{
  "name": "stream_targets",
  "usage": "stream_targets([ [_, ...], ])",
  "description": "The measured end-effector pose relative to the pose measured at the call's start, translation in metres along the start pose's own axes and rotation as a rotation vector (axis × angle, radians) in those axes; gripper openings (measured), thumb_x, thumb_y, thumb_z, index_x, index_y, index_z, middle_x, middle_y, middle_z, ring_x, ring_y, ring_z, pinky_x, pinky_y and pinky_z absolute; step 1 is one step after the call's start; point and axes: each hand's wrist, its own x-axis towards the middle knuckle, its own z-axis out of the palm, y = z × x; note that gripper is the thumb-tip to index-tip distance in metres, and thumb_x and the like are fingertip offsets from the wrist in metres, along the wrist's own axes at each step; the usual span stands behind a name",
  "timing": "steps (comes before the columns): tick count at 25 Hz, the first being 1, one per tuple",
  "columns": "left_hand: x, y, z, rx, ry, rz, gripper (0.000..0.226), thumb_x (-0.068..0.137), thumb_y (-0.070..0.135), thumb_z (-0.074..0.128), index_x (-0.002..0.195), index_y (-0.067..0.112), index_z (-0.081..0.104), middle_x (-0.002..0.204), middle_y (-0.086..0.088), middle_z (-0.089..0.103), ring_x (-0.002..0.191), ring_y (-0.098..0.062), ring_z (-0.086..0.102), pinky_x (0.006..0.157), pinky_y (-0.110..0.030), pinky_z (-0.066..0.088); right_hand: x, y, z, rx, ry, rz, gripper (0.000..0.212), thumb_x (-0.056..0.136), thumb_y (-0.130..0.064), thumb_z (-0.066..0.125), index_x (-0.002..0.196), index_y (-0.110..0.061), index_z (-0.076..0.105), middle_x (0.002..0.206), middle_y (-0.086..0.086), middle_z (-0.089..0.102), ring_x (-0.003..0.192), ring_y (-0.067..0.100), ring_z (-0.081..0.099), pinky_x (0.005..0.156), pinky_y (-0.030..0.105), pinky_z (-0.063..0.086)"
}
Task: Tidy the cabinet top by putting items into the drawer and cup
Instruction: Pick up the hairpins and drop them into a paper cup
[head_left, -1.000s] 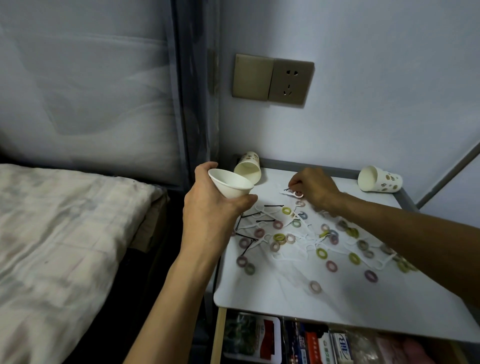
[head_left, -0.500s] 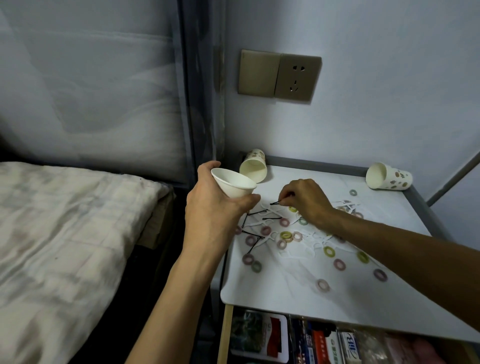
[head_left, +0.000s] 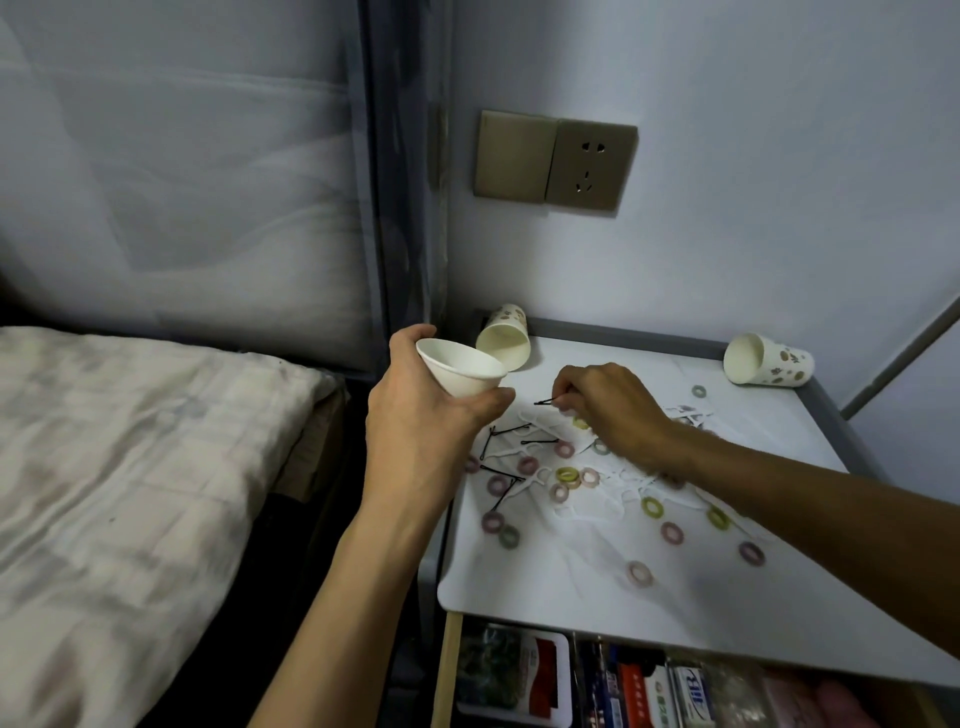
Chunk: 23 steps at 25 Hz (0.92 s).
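My left hand (head_left: 415, 415) grips a plain white paper cup (head_left: 457, 366), tilted with its mouth up and to the right, at the left edge of the white cabinet top (head_left: 675, 613). My right hand (head_left: 608, 400) pinches a black hairpin (head_left: 545, 401) just above the cabinet top, a short way right of the cup. More black hairpins (head_left: 506, 431) lie below the cup. Several small coloured hair ties (head_left: 567, 474) and white floss picks (head_left: 597, 512) are scattered over the top. The drawer (head_left: 623, 680) below is open.
Two patterned paper cups lie on their sides: one (head_left: 504, 338) at the back left corner, one (head_left: 769, 359) at the back right. The drawer holds packets and boxes (head_left: 519, 670). A bed (head_left: 130, 467) is on the left. A wall socket (head_left: 589, 163) is above.
My right hand drew back from the far middle of the top toward the cup, now pinching a hairpin clear of the surface. The left hand keeps the cup in place.
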Motion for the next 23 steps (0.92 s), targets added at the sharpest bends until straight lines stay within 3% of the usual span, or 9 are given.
stream_targets([
  [3,0.0,0.002,0.0,0.014,-0.004,-0.003,0.08,0.063,0.032,0.088,0.132,0.024,0.047,0.105,0.01,0.059,0.094,-0.01,0.057,0.075,-0.02,0.043,-0.013,-0.014,-0.001,0.023,-0.079,-0.144,0.012,0.09,-0.022,0.065,0.096,-0.021,0.075,0.086,-0.008,0.073,0.081,0.008,0.064,0.064,0.005,0.033],
  [9,-0.003,0.002,-0.002,0.0,0.005,-0.008,0.084,0.062,0.033,0.09,0.132,0.025,0.046,0.11,0.008,0.06,0.1,-0.012,0.058,0.08,-0.022,0.045,-0.017,-0.012,0.015,0.043,-0.084,-0.147,0.014,0.086,-0.019,0.068,0.096,-0.021,0.077,0.085,-0.002,0.074,0.078,0.011,0.066,0.074,0.03,0.052],
  [14,0.0,0.002,-0.004,-0.007,0.008,-0.012,0.083,0.063,0.032,0.089,0.133,0.025,0.046,0.11,0.008,0.06,0.099,-0.011,0.057,0.079,-0.022,0.043,-0.017,-0.013,0.016,0.12,-0.095,-0.057,0.01,0.083,-0.017,0.071,0.091,-0.02,0.076,0.08,-0.004,0.073,0.071,0.008,0.064,0.071,0.03,0.054],
  [20,-0.001,0.002,-0.003,0.007,0.007,-0.007,0.083,0.063,0.033,0.089,0.134,0.024,0.046,0.111,0.007,0.06,0.1,-0.012,0.057,0.082,-0.023,0.045,-0.017,-0.019,0.022,-0.235,-0.021,-0.161,0.017,0.089,-0.014,0.061,0.103,-0.016,0.071,0.102,0.005,0.066,0.099,0.023,0.058,0.071,0.032,0.043],
  [23,-0.001,0.002,-0.005,0.011,-0.002,-0.011,0.084,0.063,0.033,0.089,0.134,0.024,0.046,0.11,0.007,0.06,0.099,-0.012,0.057,0.08,-0.022,0.043,-0.021,-0.024,0.015,-0.186,-0.041,-0.123,0.018,0.092,-0.011,0.058,0.106,-0.015,0.068,0.106,0.005,0.067,0.1,0.022,0.059,0.078,0.033,0.047],
])
